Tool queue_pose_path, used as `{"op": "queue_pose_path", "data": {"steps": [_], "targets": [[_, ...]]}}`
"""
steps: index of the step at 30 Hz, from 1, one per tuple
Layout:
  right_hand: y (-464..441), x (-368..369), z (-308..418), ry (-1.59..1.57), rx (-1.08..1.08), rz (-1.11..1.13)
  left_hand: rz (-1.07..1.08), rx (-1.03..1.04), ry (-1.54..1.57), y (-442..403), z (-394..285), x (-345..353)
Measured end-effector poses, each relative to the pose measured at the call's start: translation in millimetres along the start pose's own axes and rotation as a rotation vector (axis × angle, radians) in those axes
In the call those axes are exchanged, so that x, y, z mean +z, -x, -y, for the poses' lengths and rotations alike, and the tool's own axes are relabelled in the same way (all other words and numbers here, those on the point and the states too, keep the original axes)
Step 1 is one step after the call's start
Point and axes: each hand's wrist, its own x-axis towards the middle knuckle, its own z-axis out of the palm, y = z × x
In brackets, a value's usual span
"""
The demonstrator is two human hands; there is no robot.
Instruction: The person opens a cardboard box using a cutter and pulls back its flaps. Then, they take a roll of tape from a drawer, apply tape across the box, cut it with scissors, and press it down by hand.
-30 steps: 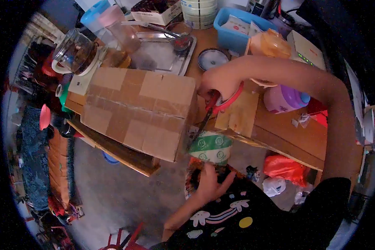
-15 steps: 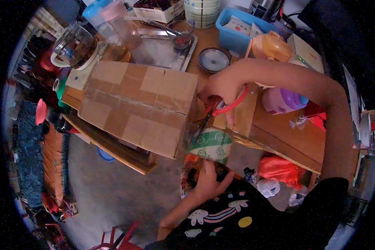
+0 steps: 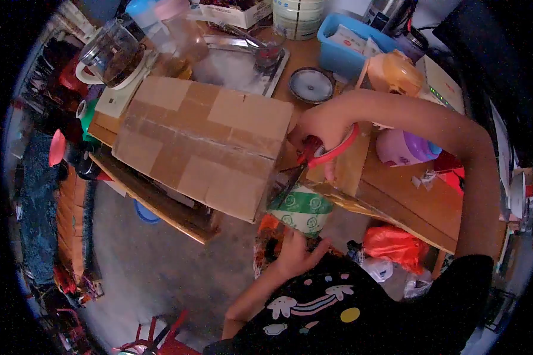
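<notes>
A taped cardboard box (image 3: pixel 201 142) lies on the table, its brown flaps facing up. Red-handled scissors (image 3: pixel 331 151) are gripped in my right hand (image 3: pixel 326 126), dark blades slanting down beside the box's right end. Whether the blades are apart is hard to make out. Under them, my left hand (image 3: pixel 296 253) has its fingers on a tape roll (image 3: pixel 303 210) with green and white print, just off the table edge. A clear strip seems to run between roll and box, but it is too faint to be sure.
Behind the box stand a glass pot (image 3: pixel 112 59), a metal tray (image 3: pixel 234 65) and a round lid (image 3: pixel 311 85). To the right are a blue basket (image 3: pixel 352 50), a purple container (image 3: pixel 405 145) and a router (image 3: pixel 441 86). A red bag (image 3: pixel 394 245) lies below the table.
The whole view has shifted slightly. My right hand still holds the scissors by the box's end, and my left hand stays on the tape roll with little visible movement.
</notes>
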Motion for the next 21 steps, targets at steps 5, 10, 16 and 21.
{"op": "queue_pose_path", "data": {"steps": [5,10,16,21], "targets": [[-2,1,-3,0.000,-0.015,-0.044,0.069,-0.068,-0.032,-2,-2,-2],[-2,1,3,0.099,0.053,-0.005,0.067,0.137,-0.202,-5,0,3],[1,6,0,-0.015,-0.043,-0.022,0.205,-0.137,-0.079,4,-3,14],[22,14,9,0.130,0.237,0.059,0.176,-0.041,-0.052,7,10,16]]}}
